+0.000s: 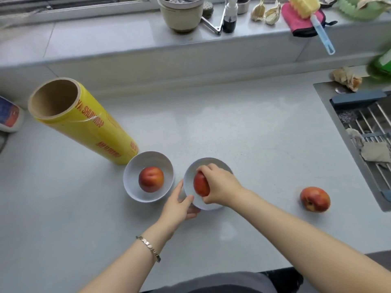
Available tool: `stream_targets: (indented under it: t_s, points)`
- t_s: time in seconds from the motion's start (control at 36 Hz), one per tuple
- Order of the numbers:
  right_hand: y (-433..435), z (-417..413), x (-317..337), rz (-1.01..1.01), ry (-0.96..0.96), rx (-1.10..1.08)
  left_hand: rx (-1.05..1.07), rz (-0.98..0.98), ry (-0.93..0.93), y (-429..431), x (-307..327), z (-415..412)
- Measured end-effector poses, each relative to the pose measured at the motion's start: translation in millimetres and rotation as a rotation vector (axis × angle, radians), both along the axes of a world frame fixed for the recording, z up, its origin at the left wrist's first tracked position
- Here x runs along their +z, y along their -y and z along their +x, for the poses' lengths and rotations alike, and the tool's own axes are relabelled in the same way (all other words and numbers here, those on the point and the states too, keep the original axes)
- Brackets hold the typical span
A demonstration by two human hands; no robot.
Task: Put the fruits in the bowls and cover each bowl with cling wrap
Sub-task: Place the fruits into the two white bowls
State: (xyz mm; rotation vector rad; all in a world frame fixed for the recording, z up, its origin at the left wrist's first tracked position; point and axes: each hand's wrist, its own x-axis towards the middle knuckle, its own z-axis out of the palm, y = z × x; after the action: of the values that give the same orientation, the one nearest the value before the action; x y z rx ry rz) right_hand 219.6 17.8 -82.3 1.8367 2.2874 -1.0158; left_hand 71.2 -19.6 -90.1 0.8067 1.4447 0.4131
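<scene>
Two white bowls stand side by side on the grey counter. The left bowl (135, 191) holds one red peach (151, 179). My right hand (220, 185) grips a second red peach (200, 185) inside the right bowl (190, 172). My left hand (179, 205) holds that bowl's near-left rim. A third peach (314, 199) lies loose on the counter to the right. A big yellow cling wrap roll (84, 121) stands upright behind the left bowl.
A sink with a metal rack (368, 132) and a crumpled cloth is at the right edge. The raised sill (127, 30) behind holds a pot, a spray bottle, garlic, a pink cloth and a brush. A packet (9, 114) lies at far left.
</scene>
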Motion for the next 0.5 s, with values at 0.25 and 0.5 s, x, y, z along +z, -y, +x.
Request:
stream_targets:
  t_s: [0.25, 0.5]
  points:
    - [8, -10, -19, -0.108, -0.166, -0.112, -0.058, 0.075, -0.021, -2, 0, 4]
    - [48, 80, -2, 0.216, -0.109, -0.374, -0.039, 0.116, -0.172, 0, -12, 11]
